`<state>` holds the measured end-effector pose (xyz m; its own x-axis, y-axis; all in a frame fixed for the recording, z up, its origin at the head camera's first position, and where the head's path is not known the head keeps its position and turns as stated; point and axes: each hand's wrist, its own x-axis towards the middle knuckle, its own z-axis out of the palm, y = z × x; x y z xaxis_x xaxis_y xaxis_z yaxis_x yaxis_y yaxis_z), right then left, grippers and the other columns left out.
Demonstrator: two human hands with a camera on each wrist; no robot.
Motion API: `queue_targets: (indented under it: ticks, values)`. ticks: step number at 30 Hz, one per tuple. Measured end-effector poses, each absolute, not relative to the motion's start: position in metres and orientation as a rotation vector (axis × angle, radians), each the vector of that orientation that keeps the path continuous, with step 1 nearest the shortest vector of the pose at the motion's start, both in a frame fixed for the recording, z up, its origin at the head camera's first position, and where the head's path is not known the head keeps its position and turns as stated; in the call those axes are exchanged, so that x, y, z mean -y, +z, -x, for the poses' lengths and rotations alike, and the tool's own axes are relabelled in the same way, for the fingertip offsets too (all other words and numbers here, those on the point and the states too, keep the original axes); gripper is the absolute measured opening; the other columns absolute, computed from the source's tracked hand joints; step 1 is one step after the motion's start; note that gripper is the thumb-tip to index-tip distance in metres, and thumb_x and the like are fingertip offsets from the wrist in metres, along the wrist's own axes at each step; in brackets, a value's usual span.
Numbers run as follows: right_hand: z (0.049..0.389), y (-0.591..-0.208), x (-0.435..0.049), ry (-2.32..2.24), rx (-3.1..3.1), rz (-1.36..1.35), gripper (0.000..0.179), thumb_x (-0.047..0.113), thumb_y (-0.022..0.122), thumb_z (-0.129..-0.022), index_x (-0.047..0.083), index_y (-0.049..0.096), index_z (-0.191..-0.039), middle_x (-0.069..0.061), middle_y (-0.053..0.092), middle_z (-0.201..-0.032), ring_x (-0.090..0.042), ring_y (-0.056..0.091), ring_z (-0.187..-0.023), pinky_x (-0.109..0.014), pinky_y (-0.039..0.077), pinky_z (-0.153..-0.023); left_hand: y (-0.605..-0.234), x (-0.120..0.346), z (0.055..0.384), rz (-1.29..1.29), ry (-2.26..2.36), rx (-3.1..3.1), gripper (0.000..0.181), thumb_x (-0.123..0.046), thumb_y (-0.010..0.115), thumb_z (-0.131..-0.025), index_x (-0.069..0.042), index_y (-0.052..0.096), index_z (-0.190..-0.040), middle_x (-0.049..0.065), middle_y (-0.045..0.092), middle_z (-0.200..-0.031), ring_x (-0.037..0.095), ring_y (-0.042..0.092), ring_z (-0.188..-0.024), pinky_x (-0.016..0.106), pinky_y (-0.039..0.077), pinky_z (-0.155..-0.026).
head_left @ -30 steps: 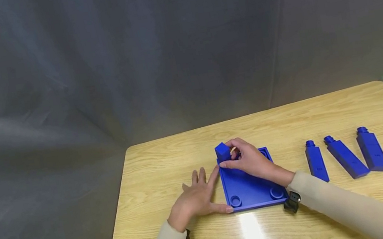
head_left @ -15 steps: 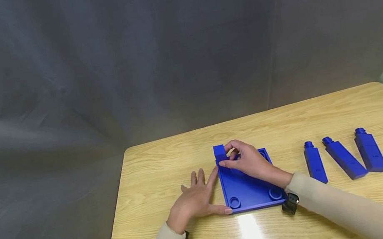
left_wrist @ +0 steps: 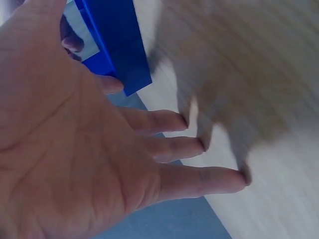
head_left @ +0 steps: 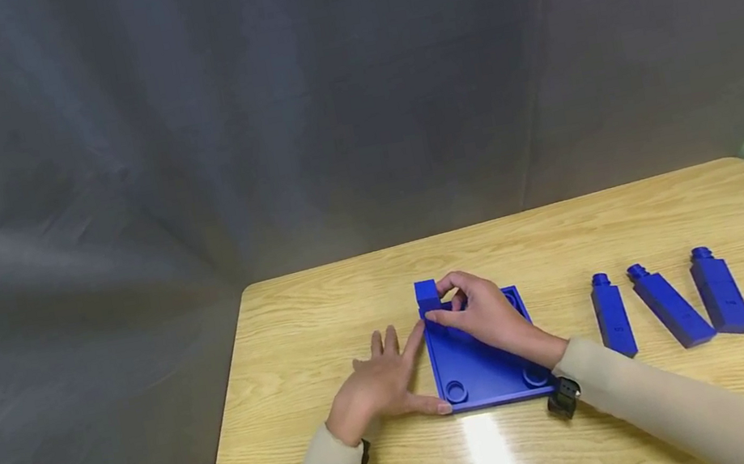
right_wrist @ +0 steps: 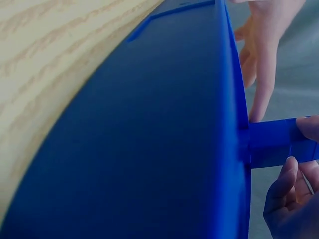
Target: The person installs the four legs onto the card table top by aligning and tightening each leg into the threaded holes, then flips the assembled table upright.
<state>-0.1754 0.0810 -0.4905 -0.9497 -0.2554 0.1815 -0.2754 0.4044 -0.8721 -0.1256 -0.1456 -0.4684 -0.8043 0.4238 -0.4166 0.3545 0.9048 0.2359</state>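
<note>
A blue square leg (head_left: 427, 293) stands upright at the far left corner of a flat blue board (head_left: 476, 366) with a raised rim. My right hand (head_left: 493, 318) holds this leg between thumb and fingers; in the right wrist view its fingertips (right_wrist: 286, 181) close on the leg's (right_wrist: 269, 137) sides. My left hand (head_left: 376, 387) is spread along the board's left side, with thumb and index finger touching the edge. In the left wrist view the left hand's (left_wrist: 84, 144) other fingers are straight against the tabletop. The leg's foot is hidden behind my right hand.
Round sockets sit in the board's corners, such as the near left socket (head_left: 456, 391). To the right lie a blue leg (head_left: 613, 319) with a threaded end, a slanted leg (head_left: 673, 306) and another leg (head_left: 722, 295). A dark curtain (head_left: 351, 104) hangs behind the wooden table (head_left: 324, 297).
The leg in my right hand has turned about its length, from cornerwise to square with the board. My left hand has stayed in place at the board's edge.
</note>
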Motion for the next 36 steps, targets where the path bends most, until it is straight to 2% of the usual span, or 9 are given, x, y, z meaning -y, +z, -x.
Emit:
queue_targets:
  ticks: [5,11,17,21,27,36]
  values:
    - [0.174,-0.493,-0.082,1.677,2.609,-0.48,0.033,0.018,0.091,-0.093,0.006,0.071,-0.116,-0.004,0.067,-0.087,-0.016,0.062,-0.075,-0.026,0.046,-0.062,-0.466,0.142,0.128,-0.531,0.195,-2.577,0.136,-0.084,0.078,-0.08,-0.027,0.001,-0.178,0.034,0.016,-0.175,0.058,0.019,-0.158,0.08,0.043,-0.104]
    - [0.169,-0.492,-0.086,1.682,2.639,-0.458,0.035,0.017,0.088,-0.096,0.004,0.072,-0.124,-0.012,0.071,-0.11,-0.018,0.066,-0.085,-0.027,0.051,-0.068,-0.468,0.138,0.126,-0.52,0.177,-2.573,0.133,-0.086,0.072,-0.083,-0.028,0.0,-0.178,0.033,0.016,-0.175,0.056,0.019,-0.159,0.079,0.044,-0.104]
    - [0.165,-0.486,-0.092,1.718,2.597,-0.503,0.04,0.009,0.081,-0.097,0.003,0.071,-0.136,-0.017,0.069,-0.129,-0.021,0.067,-0.095,-0.027,0.053,-0.07,-0.466,0.136,0.128,-0.51,0.195,-2.578,0.136,-0.085,0.076,-0.081,-0.026,0.002,-0.178,0.034,0.019,-0.174,0.057,0.021,-0.158,0.079,0.045,-0.103]
    - [0.162,-0.482,-0.097,1.761,2.502,-0.509,0.038,0.003,0.072,-0.099,0.005,0.072,-0.137,-0.014,0.069,-0.13,-0.022,0.064,-0.097,-0.026,0.049,-0.071,-0.464,0.137,0.129,-0.507,0.183,-2.587,0.137,-0.085,0.077,-0.08,-0.025,0.003,-0.178,0.034,0.021,-0.174,0.057,0.022,-0.158,0.078,0.046,-0.103]
    - [0.157,-0.479,-0.108,1.853,2.351,-0.423,0.027,0.003,0.065,-0.106,0.008,0.075,-0.13,-0.013,0.069,-0.126,-0.023,0.062,-0.1,-0.023,0.047,-0.074,-0.463,0.138,0.128,-0.492,0.197,-2.589,0.139,-0.084,0.079,-0.078,-0.025,0.003,-0.178,0.032,0.021,-0.174,0.055,0.021,-0.159,0.076,0.045,-0.106]
    - [0.145,-0.47,-0.128,1.933,2.281,-0.368,0.021,0.003,0.064,-0.108,0.0,0.073,-0.127,-0.017,0.069,-0.123,-0.018,0.063,-0.1,-0.02,0.05,-0.081,-0.465,0.137,0.129,-0.504,0.196,-2.605,0.143,-0.084,0.082,-0.075,-0.025,0.002,-0.178,0.03,0.027,-0.172,0.053,0.026,-0.158,0.073,0.049,-0.103]
